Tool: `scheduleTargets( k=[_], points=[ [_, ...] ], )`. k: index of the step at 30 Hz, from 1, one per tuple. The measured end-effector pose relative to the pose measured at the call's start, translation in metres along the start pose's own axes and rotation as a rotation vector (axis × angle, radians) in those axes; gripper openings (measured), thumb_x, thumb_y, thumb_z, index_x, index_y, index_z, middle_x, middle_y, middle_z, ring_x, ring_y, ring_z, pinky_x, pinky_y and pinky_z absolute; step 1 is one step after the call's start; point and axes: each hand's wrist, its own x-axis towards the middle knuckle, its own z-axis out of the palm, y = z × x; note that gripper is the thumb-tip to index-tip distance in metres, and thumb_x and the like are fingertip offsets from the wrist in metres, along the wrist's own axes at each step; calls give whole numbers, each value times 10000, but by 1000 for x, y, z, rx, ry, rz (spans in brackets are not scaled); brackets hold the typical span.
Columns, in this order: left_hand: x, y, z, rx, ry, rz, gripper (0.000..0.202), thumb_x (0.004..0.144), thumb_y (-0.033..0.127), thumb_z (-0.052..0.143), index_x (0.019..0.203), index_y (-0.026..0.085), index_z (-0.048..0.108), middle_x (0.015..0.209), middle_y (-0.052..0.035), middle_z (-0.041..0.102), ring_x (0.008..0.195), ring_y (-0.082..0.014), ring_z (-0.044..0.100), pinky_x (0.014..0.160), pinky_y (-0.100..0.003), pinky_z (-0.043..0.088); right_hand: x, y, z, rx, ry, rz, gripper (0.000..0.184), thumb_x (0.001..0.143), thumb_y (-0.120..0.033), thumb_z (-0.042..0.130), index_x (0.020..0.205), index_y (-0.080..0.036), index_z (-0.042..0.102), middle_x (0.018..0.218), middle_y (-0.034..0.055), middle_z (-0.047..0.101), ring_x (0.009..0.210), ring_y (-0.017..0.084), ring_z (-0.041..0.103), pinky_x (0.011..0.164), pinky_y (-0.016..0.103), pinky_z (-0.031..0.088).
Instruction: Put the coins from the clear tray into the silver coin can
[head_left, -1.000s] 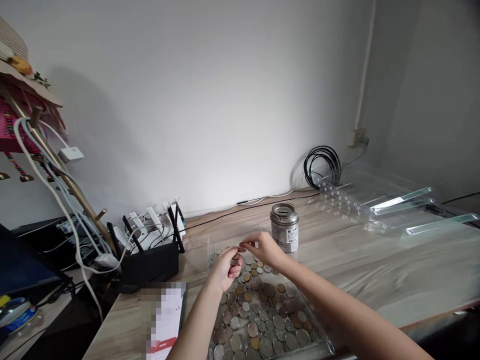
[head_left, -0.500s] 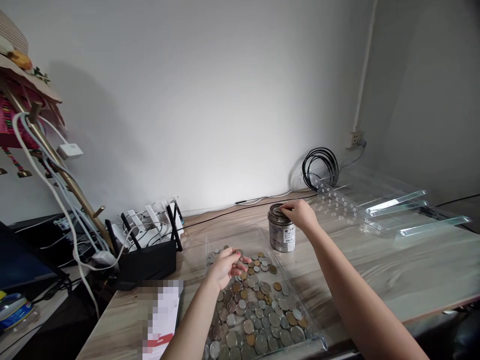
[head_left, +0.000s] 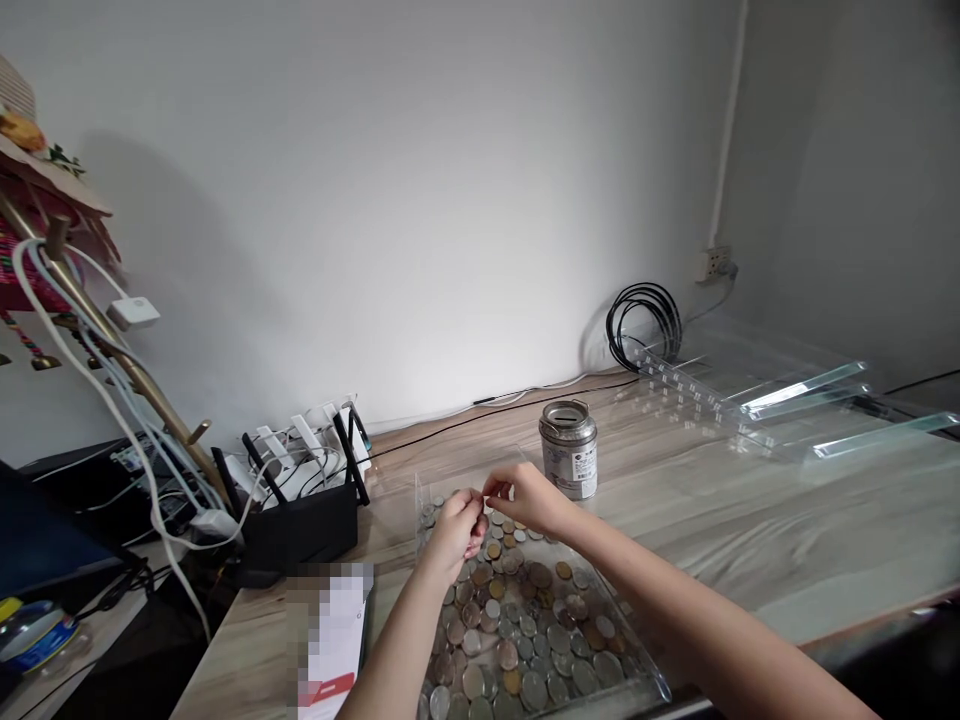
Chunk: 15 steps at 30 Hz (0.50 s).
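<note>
Over the clear tray (head_left: 660,685) of loose coins (head_left: 534,690), my two hands meet. My left hand (head_left: 456,535) is closed, its fingers curled round a coin that is mostly hidden. The thumb and forefinger of my right hand (head_left: 529,495) pinch at the left fingertips, where the edge of the coin seems to lie between both hands. Behind them, just past the tray's right side, a metal can (head_left: 568,462) stands upright. Its lid has a coin slot and a small wire handle, and neither hand touches it.
Left of the tray are a black router (head_left: 304,535) with antennas and a white paper (head_left: 334,630). Clear acrylic panels (head_left: 810,390) lie at the right. A coiled black cable (head_left: 645,325) leans on the wall. White cables hang from a wooden stand (head_left: 142,380).
My right hand has left the can's lid and come down leftward to my left hand. The left fingers, spread before, have curled in. The view has shifted slightly.
</note>
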Motion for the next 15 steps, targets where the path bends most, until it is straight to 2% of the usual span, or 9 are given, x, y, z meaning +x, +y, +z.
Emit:
scheduleTargets(
  k=[2, 3, 6, 8, 10, 12, 15],
  points=[
    [-1, 1, 0, -41, -15, -7, 289, 718, 447, 512, 790, 179, 432, 461, 83, 389, 297, -1, 191, 331, -162, 55, 0, 6, -12, 6, 69, -11, 202, 702, -175, 491, 740, -287, 655, 695, -17, 658, 634, 142, 586, 580, 234, 471],
    [-1, 2, -1, -76, -22, -15, 298, 723, 449, 503, 823, 174, 450, 466, 81, 394, 298, 0, 180, 334, -161, 52, 1, 11, -23, -14, 155, -12, 211, 709, -175, 477, 754, -275, 657, 717, -13, 660, 652, 144, 585, 596, 240, 471],
    [1, 2, -6, -201, -11, -84, 238, 750, 371, 470, 847, 154, 478, 492, 67, 422, 300, 3, 170, 326, -153, 60, 1, 37, -63, -216, 546, 66, 213, 720, -205, 465, 785, -233, 665, 813, 14, 659, 777, 170, 572, 681, 278, 455],
    [4, 1, -8, -267, 23, -128, 122, 739, 232, 459, 812, 137, 481, 533, 39, 473, 311, -2, 248, 310, -141, 109, 1, 58, -86, -350, 701, 193, 194, 701, -234, 497, 772, -224, 676, 822, 27, 657, 820, 186, 560, 701, 289, 439],
    [5, 0, -9, -281, 47, -163, 127, 697, 101, 440, 813, 119, 488, 610, -9, 546, 366, -23, 392, 314, -130, 212, 3, 75, -101, -360, 701, 308, 180, 675, -257, 530, 754, -220, 688, 778, 26, 661, 781, 181, 568, 673, 271, 434],
    [4, 1, -8, -261, 32, -186, 211, 672, 29, 424, 856, 102, 497, 719, -72, 604, 491, -70, 535, 380, -143, 351, 7, 84, -107, -323, 630, 378, 178, 656, -260, 546, 740, -214, 695, 730, 19, 663, 727, 165, 577, 640, 247, 427],
    [-1, 5, -5, -225, -1, -183, 231, 706, 16, 424, 915, 88, 489, 840, -139, 626, 667, -135, 620, 511, -187, 458, 12, 85, -108, -391, 537, 408, 186, 635, -222, 534, 720, -220, 700, 702, 11, 662, 733, 164, 576, 642, 238, 417]
  ],
)
